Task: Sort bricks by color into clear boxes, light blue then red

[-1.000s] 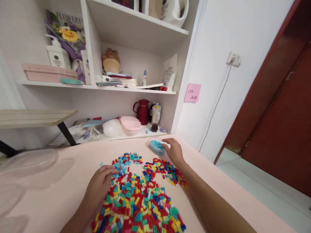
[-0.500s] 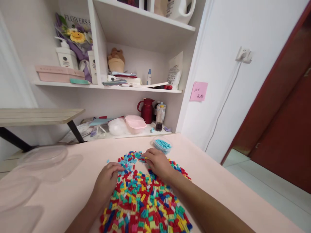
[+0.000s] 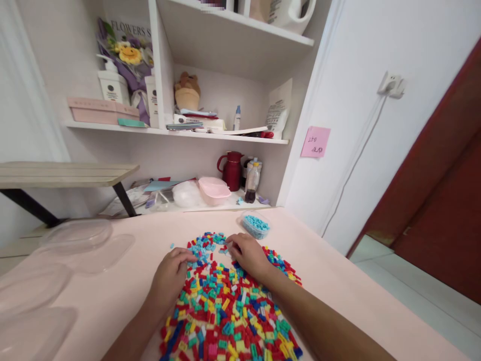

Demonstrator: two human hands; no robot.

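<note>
A wide heap of small toy building bricks [image 3: 225,301] in red, yellow, green, blue and white lies spread over the pink tabletop. My left hand [image 3: 171,271] rests at its upper left edge, fingertips drawn together beside a patch of light blue bricks [image 3: 203,249]. Across a small gap, my right hand [image 3: 248,254] bends its fingers down onto the bricks at the top of the heap. Whatever either set of fingertips pinches is too small or hidden. Just beyond the right hand stands a clear plastic tub [image 3: 255,225] of light blue bricks.
Clear plastic containers [image 3: 80,235] stand along the table's left side. One stray light blue brick [image 3: 172,245] lies left of the heap. Behind the table, a shelf holds a pink basin [image 3: 214,191], a dark red jug [image 3: 232,171] and a bottle [image 3: 252,184].
The view has shifted slightly, so everything appears a little further right. My right fingers have curled downward somewhat at the bricks; my left hand stays by the light blue patch.
</note>
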